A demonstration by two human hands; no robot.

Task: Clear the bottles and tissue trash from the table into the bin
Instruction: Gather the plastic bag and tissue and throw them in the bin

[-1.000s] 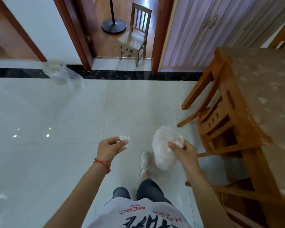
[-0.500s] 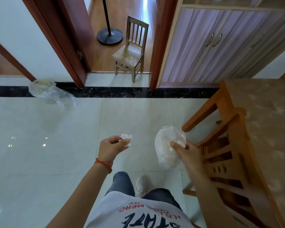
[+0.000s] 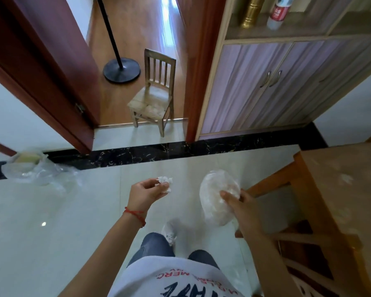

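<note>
Both of your hands unchanged in grip while the lined bin [image 3: 28, 166] has drifted to 9 o'clock, left hand [image 3: 147, 192] fingers pinching crumpled tissue [image 3: 165, 181], right hand [image 3: 239, 203] fingers curled round clear bag [image 3: 216, 196], bench [image 3: 347, 189] at 3 o'clock.

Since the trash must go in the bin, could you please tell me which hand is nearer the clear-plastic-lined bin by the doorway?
Left. The left hand, pinching a crumpled white tissue, is on the bin's side; the right hand, holding a translucent plastic bundle, is farther right.

Both hands [image 3: 147, 192] [image 3: 241, 205] forward, fingers curled.
</note>
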